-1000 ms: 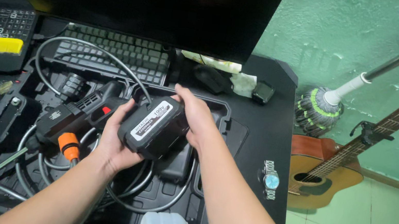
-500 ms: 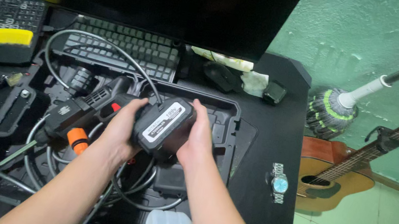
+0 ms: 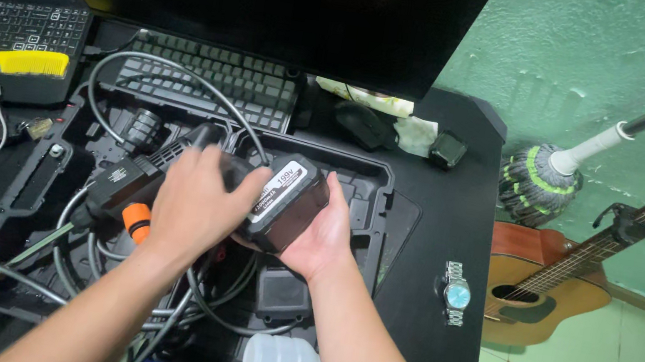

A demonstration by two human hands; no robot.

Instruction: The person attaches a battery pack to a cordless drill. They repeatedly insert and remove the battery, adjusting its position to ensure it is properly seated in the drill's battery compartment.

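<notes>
Head view: left hand (image 3: 193, 205) now clamped over the spray gun (image 3: 140, 176), right hand (image 3: 321, 235) cupping the battery (image 3: 286, 201) against it above the open case (image 3: 365, 180); seemingly being joined.

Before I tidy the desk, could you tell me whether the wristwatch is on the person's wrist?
No, the wristwatch lies on the black desk.

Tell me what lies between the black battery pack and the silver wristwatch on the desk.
In the head view, the right hand cups the black battery pack; then come the black moulded case's rim and bare black desk before the silver wristwatch.
</notes>
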